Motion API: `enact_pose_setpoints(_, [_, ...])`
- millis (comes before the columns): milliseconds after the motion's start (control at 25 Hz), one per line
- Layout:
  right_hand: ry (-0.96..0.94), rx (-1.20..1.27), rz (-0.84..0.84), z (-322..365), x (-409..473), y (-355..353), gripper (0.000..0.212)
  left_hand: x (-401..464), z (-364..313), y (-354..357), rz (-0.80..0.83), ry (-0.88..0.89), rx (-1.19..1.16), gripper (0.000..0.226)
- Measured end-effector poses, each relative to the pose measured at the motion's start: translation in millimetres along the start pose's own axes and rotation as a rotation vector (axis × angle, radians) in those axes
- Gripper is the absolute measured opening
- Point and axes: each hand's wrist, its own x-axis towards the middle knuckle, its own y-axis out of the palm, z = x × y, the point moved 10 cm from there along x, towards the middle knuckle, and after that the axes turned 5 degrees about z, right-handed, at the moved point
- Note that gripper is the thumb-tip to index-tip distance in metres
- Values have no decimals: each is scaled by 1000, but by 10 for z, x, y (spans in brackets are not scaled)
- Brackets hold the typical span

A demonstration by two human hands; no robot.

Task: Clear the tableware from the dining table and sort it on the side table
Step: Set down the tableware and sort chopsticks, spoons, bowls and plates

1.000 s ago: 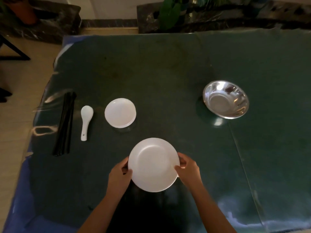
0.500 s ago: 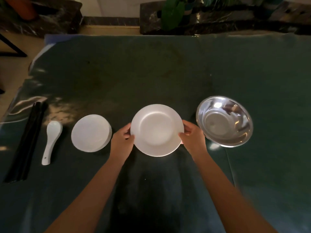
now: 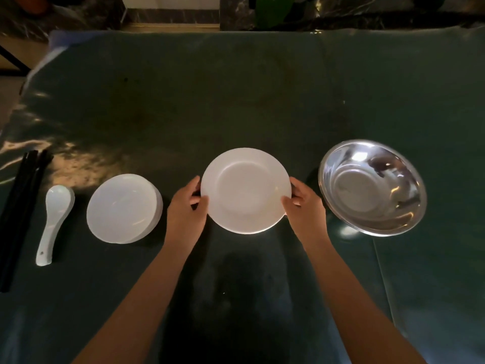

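Tabletop [image 3: 236, 106]: dark green cover. Steel bowl [image 3: 372, 187] at right, empty. White plate [image 3: 246, 190] centre, gripped at opposite rim edges: left hand [image 3: 186, 206] and right hand [image 3: 304, 208], fingers clamped on the rim. White dish stack [image 3: 123, 208] left of plate. Black chopsticks [image 3: 21, 211] at far left. White spoon [image 3: 53, 219] between chopsticks and stack.
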Motion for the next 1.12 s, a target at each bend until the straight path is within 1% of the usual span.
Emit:
enact_pose_setpoints(40, [-33, -41, -11, -6, -74, 0, 51, -94, -83, -21, -36, 92, 134, 53])
enact_pose_setpoints(80, [-120, -122, -28, 42, -182, -4, 57, -223, -242, 9, -47, 263, 295, 60])
enact_pose_setpoints(120, [-259, -254, -46, 137, -318, 11, 59, -382, -407, 107, -25, 469, 459, 63])
enact_pose_setpoints(160, [-431, -415, -63, 251, -475, 57, 57, -530, -514, 228, 7, 649, 603, 61])
enact_pose_setpoints(200, [-604, -569, -66, 340, -618, 127, 52, -632, -552, 334, 31, 775, 711, 57])
enact_pose_setpoints(240, [-736, -696, -50, 376, -717, 201, 46, -680, -554, 393, 39, 837, 773, 51])
enact_pose_setpoints(280, [-815, -788, -26, 383, -760, 263, 42, -692, -561, 417, 37, 856, 796, 46])
enact_pose_setpoints(360, [-878, -863, -28, 422, -755, 291, 35, -688, -597, 416, 22, 884, 796, 38])
enact_pose_setpoints(480, [-951, -865, -84, 520, -740, 264, 25, -680, -635, 396, 25, 931, 796, 36])
enact_pose_setpoints(600, [-999, -864, -76, 542, -733, 247, 24, -666, -651, 398, 66, 953, 811, 36])
enact_pose_setpoints(680, [-999, -863, -72, 564, -710, 242, 25, -645, -672, 403, 79, 946, 821, 36])
enact_pose_setpoints(800, [-949, -853, -62, 600, -600, 267, 25, -540, -700, 380, 99, 889, 811, 36])
enact_pose_setpoints(960, [-886, -818, 14, 587, -497, 285, 30, -427, -700, 386, 197, 834, 768, 35])
enact_pose_setpoints(1120, [-834, -828, 46, 626, -456, 289, 33, -428, -707, 385, 184, 792, 770, 36])
